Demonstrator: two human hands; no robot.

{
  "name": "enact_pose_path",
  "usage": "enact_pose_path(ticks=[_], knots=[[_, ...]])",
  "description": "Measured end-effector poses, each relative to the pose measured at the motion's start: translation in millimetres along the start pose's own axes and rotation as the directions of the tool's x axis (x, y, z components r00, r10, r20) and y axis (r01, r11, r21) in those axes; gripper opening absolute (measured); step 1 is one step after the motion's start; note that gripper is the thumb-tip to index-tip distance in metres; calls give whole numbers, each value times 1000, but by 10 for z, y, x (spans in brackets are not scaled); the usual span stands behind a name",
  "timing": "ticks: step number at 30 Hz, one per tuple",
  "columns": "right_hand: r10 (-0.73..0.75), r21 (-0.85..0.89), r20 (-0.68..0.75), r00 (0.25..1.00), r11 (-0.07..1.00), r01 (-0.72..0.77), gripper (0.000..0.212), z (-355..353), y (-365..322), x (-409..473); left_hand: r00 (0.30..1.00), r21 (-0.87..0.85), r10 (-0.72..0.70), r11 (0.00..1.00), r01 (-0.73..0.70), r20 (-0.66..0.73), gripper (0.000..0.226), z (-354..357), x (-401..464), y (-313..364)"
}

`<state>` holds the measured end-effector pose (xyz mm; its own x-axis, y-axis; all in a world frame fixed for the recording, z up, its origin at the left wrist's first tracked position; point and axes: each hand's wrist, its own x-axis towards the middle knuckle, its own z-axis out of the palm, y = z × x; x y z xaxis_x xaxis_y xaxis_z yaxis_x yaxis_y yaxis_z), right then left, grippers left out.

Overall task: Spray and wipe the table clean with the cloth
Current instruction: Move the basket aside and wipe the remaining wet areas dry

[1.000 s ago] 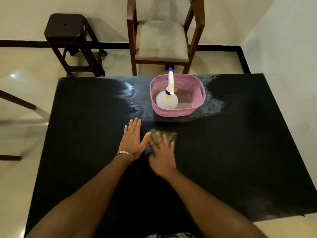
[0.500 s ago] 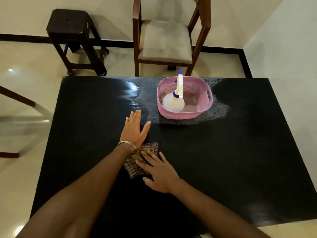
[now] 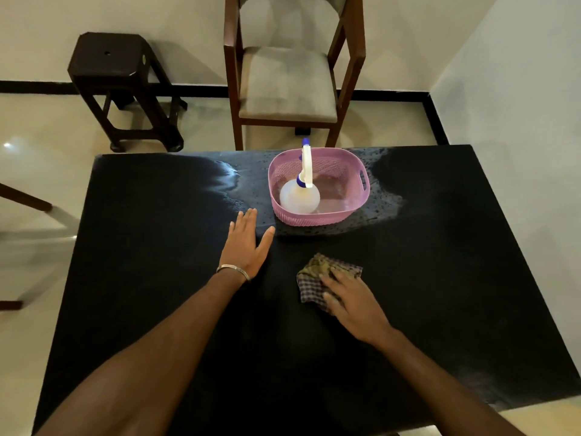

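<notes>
Fingers (image 3: 338, 280) of my right hand (image 3: 353, 302) lie spread, pressing the cloth (image 3: 317, 273) onto the table (image 3: 440, 278); my left hand (image 3: 246, 247) rests flat, fingers together; I read no writing

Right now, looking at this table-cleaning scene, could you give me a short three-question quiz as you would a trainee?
1. True or false: the spray bottle stands inside the pink basket.
2. Which hand presses on the checked cloth: A) left hand, B) right hand, C) both?
3. Fill in: the table looks wet with droplets mostly around the ______.

Key:
1. True. It is upright at the basket's left side.
2. B. The right hand lies flat on the cloth; the left hand rests flat on the bare tabletop, apart from the cloth.
3. Basket. Droplets and a shiny wet patch show beside it, toward the table's far edge.
</notes>
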<state>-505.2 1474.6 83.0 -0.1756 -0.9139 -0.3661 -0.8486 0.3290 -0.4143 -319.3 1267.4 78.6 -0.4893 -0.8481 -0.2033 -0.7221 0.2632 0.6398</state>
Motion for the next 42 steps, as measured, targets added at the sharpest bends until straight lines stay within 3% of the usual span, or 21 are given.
enact_pose_path(ticks=[2,4,7,10,13,20,23,35,42], knots=[[115,253,-224,968,966,-56,39,-146,-11,150,999,-79,-53,995,53,6,68,-5,16,109],[368,526,-298,881,833,-170,41,-367,-52,374,990,-191,-142,971,144,23,66,-32,44,240],[629,828,-113,769,487,-278,58,-681,-68,766,971,-346,-236,908,235,41,68,-61,153,405],[632,957,61,773,183,-225,56,-862,-24,1062,938,-501,-334,798,335,94,65,-63,295,567],[578,978,140,804,44,-202,36,-989,-72,1197,921,-592,-360,714,374,148,55,-40,425,677],[583,971,222,781,-57,-233,35,-1031,-153,1295,855,-649,-461,580,492,236,36,50,644,750],[595,975,218,774,-92,-204,40,-1029,-176,1327,839,-626,-491,585,517,235,32,69,702,752],[556,976,196,808,-35,-213,33,-877,-834,1441,806,-686,-569,521,508,166,30,-369,596,236],[458,963,226,859,27,-268,34,-591,-1643,1638,733,-712,-671,463,528,107,32,-956,303,-422]])
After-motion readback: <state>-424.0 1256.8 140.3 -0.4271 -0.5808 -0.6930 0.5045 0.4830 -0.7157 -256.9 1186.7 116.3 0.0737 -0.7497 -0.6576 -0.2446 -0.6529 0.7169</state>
